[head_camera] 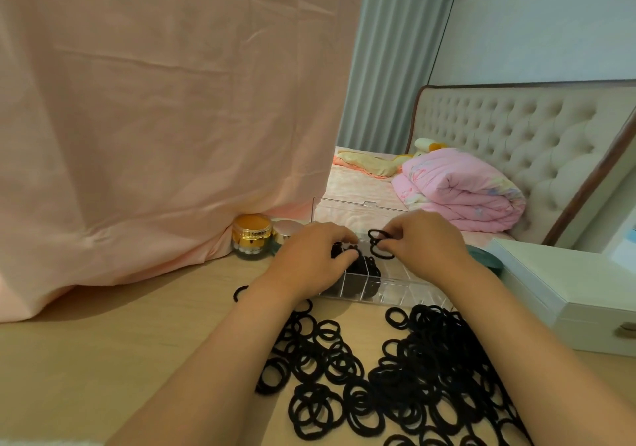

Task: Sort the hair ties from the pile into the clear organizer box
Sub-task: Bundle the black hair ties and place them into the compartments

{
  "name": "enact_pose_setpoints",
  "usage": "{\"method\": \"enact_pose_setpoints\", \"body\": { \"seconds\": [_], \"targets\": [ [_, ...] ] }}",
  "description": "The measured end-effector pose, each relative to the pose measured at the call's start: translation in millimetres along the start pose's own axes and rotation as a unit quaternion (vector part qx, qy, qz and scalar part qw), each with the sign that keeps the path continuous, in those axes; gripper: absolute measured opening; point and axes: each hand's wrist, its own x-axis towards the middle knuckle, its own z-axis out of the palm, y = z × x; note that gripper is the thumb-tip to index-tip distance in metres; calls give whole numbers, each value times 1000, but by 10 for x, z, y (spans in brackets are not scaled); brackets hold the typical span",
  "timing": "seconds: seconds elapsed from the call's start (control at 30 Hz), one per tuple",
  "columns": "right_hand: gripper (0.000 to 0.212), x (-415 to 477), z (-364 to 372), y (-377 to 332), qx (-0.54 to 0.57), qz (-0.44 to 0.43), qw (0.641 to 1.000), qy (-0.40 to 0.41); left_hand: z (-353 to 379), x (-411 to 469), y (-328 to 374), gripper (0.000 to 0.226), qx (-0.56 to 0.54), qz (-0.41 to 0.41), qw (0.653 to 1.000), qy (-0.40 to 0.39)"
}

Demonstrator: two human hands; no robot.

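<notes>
A large pile of black hair ties (395,373) is spread on the wooden table in front of me. Behind it stands the clear organizer box (402,289) with its lid (347,213) raised; its left compartments hold a dark bunch of hair ties (364,266). My left hand (311,256) is over those compartments, its fingers curled down into the ties there. My right hand (423,239) pinches a few black hair ties (378,244) with thumb and fingertips just above the box.
A gold-lidded jar (252,237) stands left of the box against a hanging pink sheet (165,118). A white case (564,294) lies to the right. One stray tie (240,293) sits by my left wrist. A bed with a pink quilt (461,187) is behind.
</notes>
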Motion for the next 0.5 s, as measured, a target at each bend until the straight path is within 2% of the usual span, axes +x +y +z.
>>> {"method": "enact_pose_setpoints", "body": {
  "seconds": [0.1,0.17,0.27,0.33,0.4,0.5],
  "targets": [
    [22,-49,105,-41,-123,-48,990,-44,24,-15,15,27,48,35,998,-32],
    [26,-22,117,-89,-171,-78,979,-83,30,-22,22,31,74,40,995,-57],
    [32,90,110,-150,-201,-72,963,-164,16,-26,26,33,67,38,995,-61],
    [34,168,81,-133,-166,-54,963,-205,4,-30,28,29,41,30,998,-32],
    [33,211,1,-89,-85,-36,969,-229,-35,-26,23,20,11,8,1000,1],
    [40,158,-145,-20,11,-41,981,-190,-79,-26,7,17,10,7,1000,4]
  ]
}}
